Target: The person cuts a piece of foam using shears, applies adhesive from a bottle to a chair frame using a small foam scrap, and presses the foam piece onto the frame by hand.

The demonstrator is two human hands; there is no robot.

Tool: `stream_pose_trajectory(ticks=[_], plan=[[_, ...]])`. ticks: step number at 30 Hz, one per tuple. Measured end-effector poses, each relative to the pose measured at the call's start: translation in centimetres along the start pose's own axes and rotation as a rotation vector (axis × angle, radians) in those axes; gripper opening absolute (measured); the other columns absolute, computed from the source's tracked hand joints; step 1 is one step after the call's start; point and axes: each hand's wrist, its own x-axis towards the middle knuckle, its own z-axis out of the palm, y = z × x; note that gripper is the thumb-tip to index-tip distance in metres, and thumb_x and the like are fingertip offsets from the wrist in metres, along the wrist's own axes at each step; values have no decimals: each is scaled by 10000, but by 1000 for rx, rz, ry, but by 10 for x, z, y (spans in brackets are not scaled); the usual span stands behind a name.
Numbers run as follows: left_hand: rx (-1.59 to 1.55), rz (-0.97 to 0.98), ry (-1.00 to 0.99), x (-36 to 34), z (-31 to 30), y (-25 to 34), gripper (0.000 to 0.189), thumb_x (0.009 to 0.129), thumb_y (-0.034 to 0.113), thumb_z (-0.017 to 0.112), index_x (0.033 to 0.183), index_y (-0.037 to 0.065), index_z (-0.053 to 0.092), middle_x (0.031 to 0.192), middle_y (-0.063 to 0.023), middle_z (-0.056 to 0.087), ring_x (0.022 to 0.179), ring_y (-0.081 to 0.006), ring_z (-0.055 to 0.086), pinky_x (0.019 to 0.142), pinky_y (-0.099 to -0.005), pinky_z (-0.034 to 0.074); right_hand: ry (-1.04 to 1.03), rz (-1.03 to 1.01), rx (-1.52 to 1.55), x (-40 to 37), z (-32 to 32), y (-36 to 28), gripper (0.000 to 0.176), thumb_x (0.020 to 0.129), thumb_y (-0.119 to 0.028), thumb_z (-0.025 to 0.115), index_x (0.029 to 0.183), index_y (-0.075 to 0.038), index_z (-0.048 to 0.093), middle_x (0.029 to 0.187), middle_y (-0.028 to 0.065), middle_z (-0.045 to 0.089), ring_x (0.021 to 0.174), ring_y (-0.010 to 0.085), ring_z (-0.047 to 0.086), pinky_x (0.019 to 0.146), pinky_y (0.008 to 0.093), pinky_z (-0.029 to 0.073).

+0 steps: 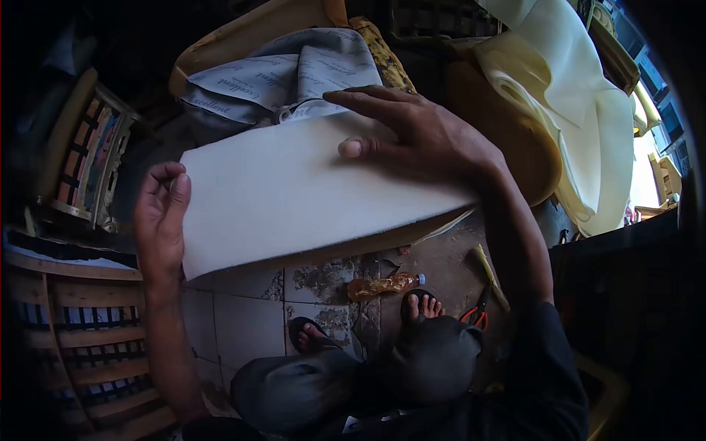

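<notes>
A pale, flat-topped slab (272,195), perhaps a foam-covered cushion block, lies across the view above my knees. A darker brown side shows below its near edge. My left hand (163,213) grips its left end, with the thumb at the edge and the fingers curled. My right hand (423,136) rests over the far right part of the top, with thumb and fingers stretched out and apart. Just beyond the slab lies printed grey-white fabric (294,73), close to my right fingertips.
A brown cushioned piece (507,125) and draped cream sheeting (581,110) stand at the right. Slatted wooden frames (95,338) are at the left. On the tiled floor (243,316) lie a plastic bottle (382,287) and orange-handled pliers or cutters (476,316), near my feet.
</notes>
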Motion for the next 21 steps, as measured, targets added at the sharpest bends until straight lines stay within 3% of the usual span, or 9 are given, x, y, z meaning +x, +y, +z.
stream_pose_trajectory(ticks=[1, 4, 7, 9, 11, 12, 13, 15, 21], plan=[[94, 75, -15, -7, 7, -19, 186, 1035, 163, 622, 1156, 30, 573, 1079, -43, 604, 1022, -86, 545, 917, -238, 432, 5, -2, 0, 0, 5, 0, 848, 918, -775, 461, 1528, -186, 463, 1552, 159, 451, 1420, 365, 449, 1186, 491, 365], [323, 163, -3, -14, 21, -41, 131, 1022, 107, 618, 1101, 6, 589, 975, -41, 621, 913, -115, 572, 835, -265, 466, 0, -41, -423, -4, 18, -2, 815, 955, -775, 340, 1576, -248, 374, 1655, 90, 296, 1552, 311, 190, 1273, 540, 131], [555, 221, -17, -16, 34, -33, 116, 1002, 92, 623, 1078, 7, 601, 955, -97, 658, 871, -220, 637, 795, -339, 498, -40, -4, -446, -13, 24, -15, 855, 947, -801, 282, 1576, -230, 380, 1666, 87, 275, 1552, 315, 198, 1252, 595, 135], [717, 309, -37, -15, 40, -26, 111, 989, 83, 627, 1066, 6, 607, 953, -130, 673, 859, -289, 664, 779, -382, 510, 6, 39, -523, -29, 19, -21, 825, 971, -775, 269, 1574, -225, 384, 1668, 91, 268, 1551, 321, 199, 1257, 554, 162], [782, 278, -25, -17, 42, -23, 116, 972, 75, 624, 1060, 0, 613, 998, -178, 669, 904, -387, 659, 788, -431, 511, 97, 306, -276, -54, 9, -18, 798, 987, -749, 288, 1575, -218, 382, 1665, 118, 265, 1544, 342, 210, 1256, 493, 212], [799, 292, -31, -17, 42, -23, 120, 977, 78, 618, 1065, -3, 616, 997, -170, 670, 905, -369, 664, 793, -432, 513, 157, 346, 42, -64, 6, -12, 804, 1001, -715, 343, 1587, -164, 353, 1659, 157, 273, 1540, 348, 230, 1245, 426, 247], [803, 302, -35, -17, 43, -23, 120, 977, 78, 618, 1065, -3, 616, 997, -170, 670, 905, -369, 664, 793, -432, 513, 167, 348, 45, -72, 11, -4, 804, 1001, -715, 343, 1587, -164, 353, 1659, 157, 273, 1540, 348, 230, 1245, 426, 247], [873, 317, -27, -17, 46, -22, 124, 979, 81, 613, 1069, -4, 621, 1000, -173, 669, 906, -376, 662, 799, -435, 513, 420, 271, 781, -81, 25, 6, 835, 1007, -684, 399, 1592, -94, 322, 1650, 188, 285, 1539, 337, 242, 1242, 400, 231], [946, 371, -9, -15, 49, -23, 126, 986, 74, 599, 1079, -5, 628, 996, -177, 666, 922, -393, 651, 811, -443, 510, 421, 277, 844, -98, 38, 20, 867, 1032, -680, 288, 1602, -28, 248, 1676, 167, 221, 1552, 304, 198, 1256, 389, 159]])
